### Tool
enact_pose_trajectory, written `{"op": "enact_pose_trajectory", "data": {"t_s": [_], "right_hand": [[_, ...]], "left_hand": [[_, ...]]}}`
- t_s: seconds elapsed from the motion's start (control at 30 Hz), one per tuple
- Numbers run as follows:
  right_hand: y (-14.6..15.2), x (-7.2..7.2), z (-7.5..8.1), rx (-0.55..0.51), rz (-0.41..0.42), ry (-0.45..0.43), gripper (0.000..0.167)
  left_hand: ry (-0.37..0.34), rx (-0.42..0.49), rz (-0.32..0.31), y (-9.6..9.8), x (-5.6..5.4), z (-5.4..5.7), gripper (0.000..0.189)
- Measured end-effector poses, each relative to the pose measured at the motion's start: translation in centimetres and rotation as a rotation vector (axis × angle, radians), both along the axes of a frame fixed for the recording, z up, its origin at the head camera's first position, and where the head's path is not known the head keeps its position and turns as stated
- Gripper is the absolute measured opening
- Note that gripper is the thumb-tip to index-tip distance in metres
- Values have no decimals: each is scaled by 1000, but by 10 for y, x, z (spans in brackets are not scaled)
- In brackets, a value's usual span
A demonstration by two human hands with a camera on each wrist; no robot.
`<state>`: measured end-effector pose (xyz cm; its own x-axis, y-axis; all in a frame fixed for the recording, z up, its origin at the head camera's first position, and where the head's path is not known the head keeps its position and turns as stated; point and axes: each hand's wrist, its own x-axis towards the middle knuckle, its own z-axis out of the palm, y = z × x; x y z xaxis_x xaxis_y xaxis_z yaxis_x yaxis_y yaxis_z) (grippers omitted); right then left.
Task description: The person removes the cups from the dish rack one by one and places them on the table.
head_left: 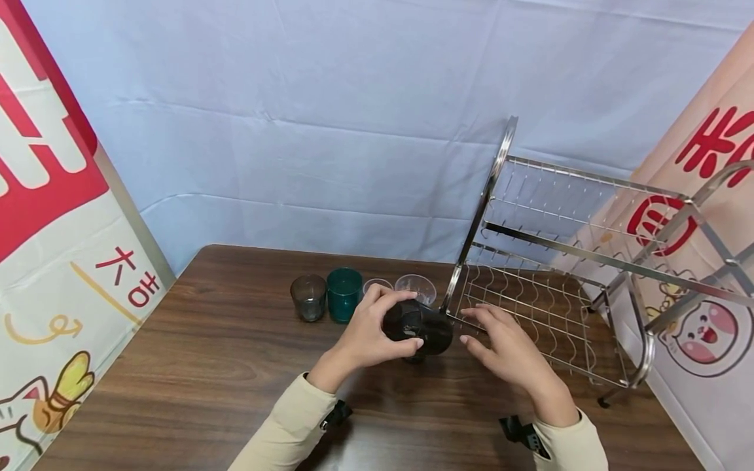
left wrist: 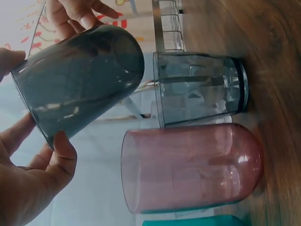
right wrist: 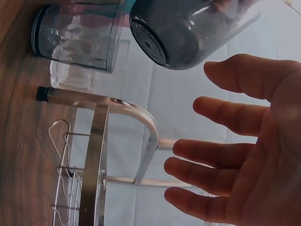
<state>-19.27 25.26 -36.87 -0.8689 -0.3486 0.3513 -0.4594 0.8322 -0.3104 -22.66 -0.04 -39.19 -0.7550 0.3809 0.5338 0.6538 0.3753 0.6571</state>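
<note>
My left hand [head_left: 368,333] grips a dark grey drinking glass [head_left: 421,327] near its rim, thumb on one side and fingers on the other. The glass is raised above the table and tipped over sideways, its rounded base toward my right hand [head_left: 509,347]. That hand is held apart from the glass with fingers spread, near the rack's lower corner. Beneath the raised glass, the left wrist view shows a bluish-grey faceted tumbler [left wrist: 202,89] and a pink glass [left wrist: 188,165] standing on the table.
A two-tier metal dish rack [head_left: 589,253] stands at the right of the wooden table [head_left: 206,353]. A smoky brown glass [head_left: 308,297], a teal glass [head_left: 344,294] and a clear glass [head_left: 416,284] stand toward the back, before a pale blue cloth [head_left: 294,163].
</note>
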Motion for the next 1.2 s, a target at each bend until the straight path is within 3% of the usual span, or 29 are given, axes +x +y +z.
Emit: {"op": "enact_pose_trajectory", "data": {"t_s": [0.57,0.9,1.2], "right_hand": [[-17,-9,-11,32,43,-30,40],[-24,-12,-15,19,66,-30,41],[-30,-14,-18,24,71,-32,41]], "left_hand": [[-30,-70,10,-32,3,3,60],[14,-80,-55,-53,0,0,60],[9,-128,-59,-67,-1,-4,60]]}}
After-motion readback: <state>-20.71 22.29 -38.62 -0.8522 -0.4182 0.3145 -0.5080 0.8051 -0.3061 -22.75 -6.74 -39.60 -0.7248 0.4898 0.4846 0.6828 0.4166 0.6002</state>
